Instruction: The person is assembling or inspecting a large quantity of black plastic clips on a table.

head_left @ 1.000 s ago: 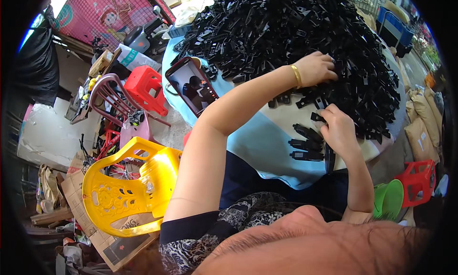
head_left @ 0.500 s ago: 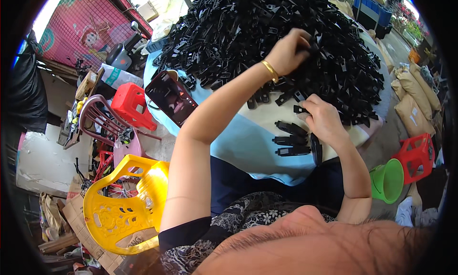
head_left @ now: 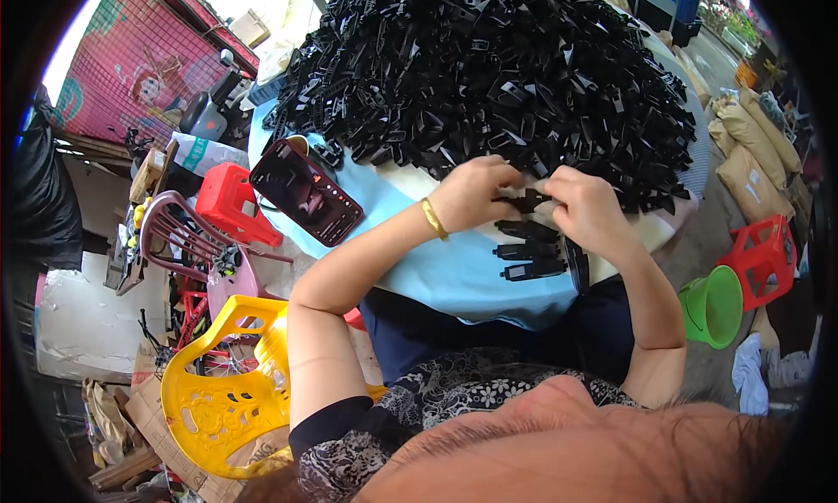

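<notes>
One black plastic part point(head_left: 529, 201) pinched between left hand point(head_left: 471, 193) and right hand point(head_left: 587, 208); three parts point(head_left: 531, 250) laid flat below, uncounted heap point(head_left: 497, 66) behind; wrists bent inward

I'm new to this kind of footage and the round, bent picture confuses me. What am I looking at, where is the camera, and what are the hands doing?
The camera sits on a person's head and looks down, so the wide lens bends the edges. The two bare arms coming up from below are that person's own. The left hand and right hand meet over a table with a light blue cover, both gripping one small black plastic part. Behind them lies a big heap of such parts; a few parts are laid in a row just below the hands. A phone lies to the left.
</notes>
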